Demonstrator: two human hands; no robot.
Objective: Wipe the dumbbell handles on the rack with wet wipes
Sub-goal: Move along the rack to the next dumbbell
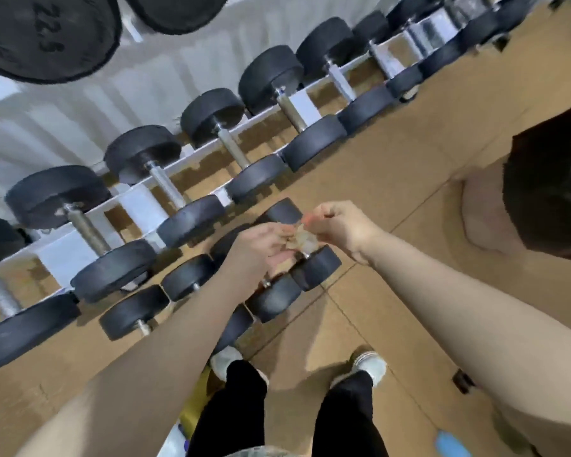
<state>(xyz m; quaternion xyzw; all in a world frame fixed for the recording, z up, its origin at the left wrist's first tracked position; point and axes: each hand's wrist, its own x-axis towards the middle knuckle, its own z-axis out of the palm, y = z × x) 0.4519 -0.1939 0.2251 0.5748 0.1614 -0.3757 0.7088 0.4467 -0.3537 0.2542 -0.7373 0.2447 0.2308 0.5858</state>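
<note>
Black trousers (241,410) and pale shoes (371,366) stand nearest on the tan floor (393,179), with two bare forearms reaching forward above them. Just beyond, the left hand (261,249) and right hand (338,227) meet over the rack's lower tier, each with curled fingers pinching one crumpled, translucent wet wipe (302,240) stretched between them above a small dumbbell (314,267). Farther off, larger dumbbells (165,179) lie side by side across the white rack (139,206), their steel handles (168,189) bare, and a plate marked 22.5 (47,31) sits at the far left corner.
</note>
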